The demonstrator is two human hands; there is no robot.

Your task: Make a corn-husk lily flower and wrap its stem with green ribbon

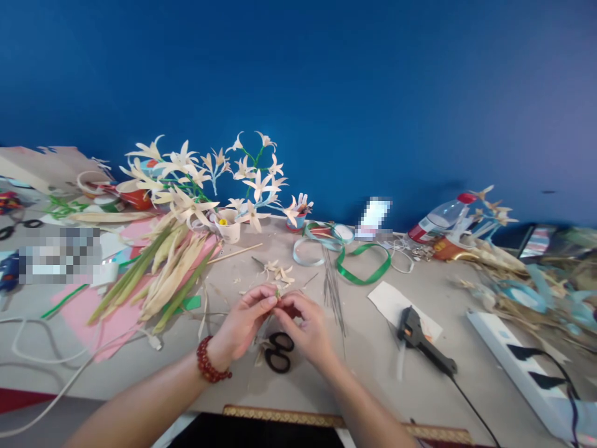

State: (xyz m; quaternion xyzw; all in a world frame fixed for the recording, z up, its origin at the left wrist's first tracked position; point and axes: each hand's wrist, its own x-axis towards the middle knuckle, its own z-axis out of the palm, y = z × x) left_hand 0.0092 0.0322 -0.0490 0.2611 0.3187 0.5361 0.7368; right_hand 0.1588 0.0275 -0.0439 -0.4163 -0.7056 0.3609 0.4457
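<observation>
Above the table's middle, my left hand [249, 317] and my right hand [305, 320] meet fingertip to fingertip. Both are closed in a pinch on a small green piece [278, 294], mostly hidden by the fingers, so its kind cannot be made out. Beneath the hands lie scissors with black handles [278, 353], their blades partly covered. Just beyond the fingers are several loose cream petals [282, 274]. Thin wires [332, 289] lie to the right of my right hand, beside a loop of green ribbon [364, 277].
Corn husks [175, 270] rest on pink paper [88, 317] at left. Cream husk flowers [259, 185] stand in cups at the back. To the right are a glue gun [415, 336] with a cord, a white power strip [501, 348] and a plastic bottle [443, 214].
</observation>
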